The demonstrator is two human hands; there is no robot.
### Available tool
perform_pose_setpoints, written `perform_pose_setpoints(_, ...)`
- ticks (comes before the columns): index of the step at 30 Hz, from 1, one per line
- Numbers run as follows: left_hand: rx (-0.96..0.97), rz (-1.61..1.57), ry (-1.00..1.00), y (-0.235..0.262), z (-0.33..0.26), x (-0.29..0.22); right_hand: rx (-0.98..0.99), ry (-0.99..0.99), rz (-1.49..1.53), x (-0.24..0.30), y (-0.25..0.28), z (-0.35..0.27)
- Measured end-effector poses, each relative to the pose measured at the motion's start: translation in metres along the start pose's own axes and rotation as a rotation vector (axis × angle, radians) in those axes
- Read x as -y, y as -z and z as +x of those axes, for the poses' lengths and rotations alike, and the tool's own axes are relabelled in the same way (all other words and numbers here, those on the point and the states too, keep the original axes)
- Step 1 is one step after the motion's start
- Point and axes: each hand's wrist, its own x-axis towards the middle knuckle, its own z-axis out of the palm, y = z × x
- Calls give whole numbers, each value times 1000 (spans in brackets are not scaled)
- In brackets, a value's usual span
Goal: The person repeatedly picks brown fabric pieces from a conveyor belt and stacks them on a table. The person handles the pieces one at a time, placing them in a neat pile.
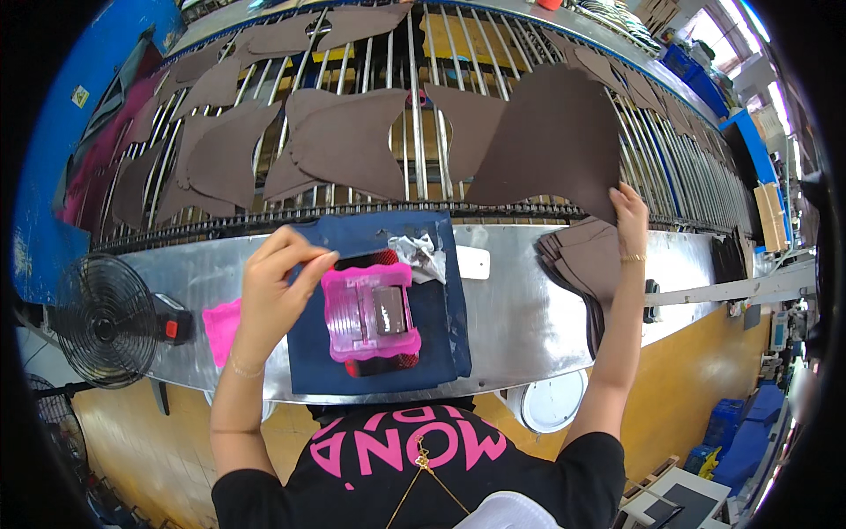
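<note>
My right hand [629,216] grips the lower right edge of a large, rounded brown sheet piece [560,132], raised over the rails. My left hand [286,273] is closed, thumb and fingers drawn together, left of a pink-rimmed clear plastic tray [339,309]; whatever may be in its pinch is too small to make out. A dark block [389,310] lies in the tray. Below the tray is a dark blue pad [308,353] on the metal table. Beside my right forearm, a stack of brown cut pieces [586,260] lies fanned on the tabletop.
Beyond the table runs a rack of metal rails [417,132], with overlapping brown pieces [348,141] along it. A black fan [104,322] stands at the left, near a pink sheet [222,331]. Crumpled silvery wrapping [421,256] and a white card [473,263] are behind the tray.
</note>
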Motion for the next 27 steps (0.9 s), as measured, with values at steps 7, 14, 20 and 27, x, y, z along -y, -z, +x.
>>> perform_pose_setpoints(7, -166, 79, 203, 28, -31, 35, 208, -128, -15, -58, -81, 79)
perform_pose_setpoints(14, -176, 72, 219, 27, -29, 38, 30, -5, -646, -48, -90, 73)
perform_pose_setpoints(20, -144, 38, 205, 14, -28, 54, -282, -145, -735, -27, -11, -27)
perform_pose_setpoints(27, -40, -85, 181, -1, -15, 58, -486, -799, -992, -36, 64, -168)
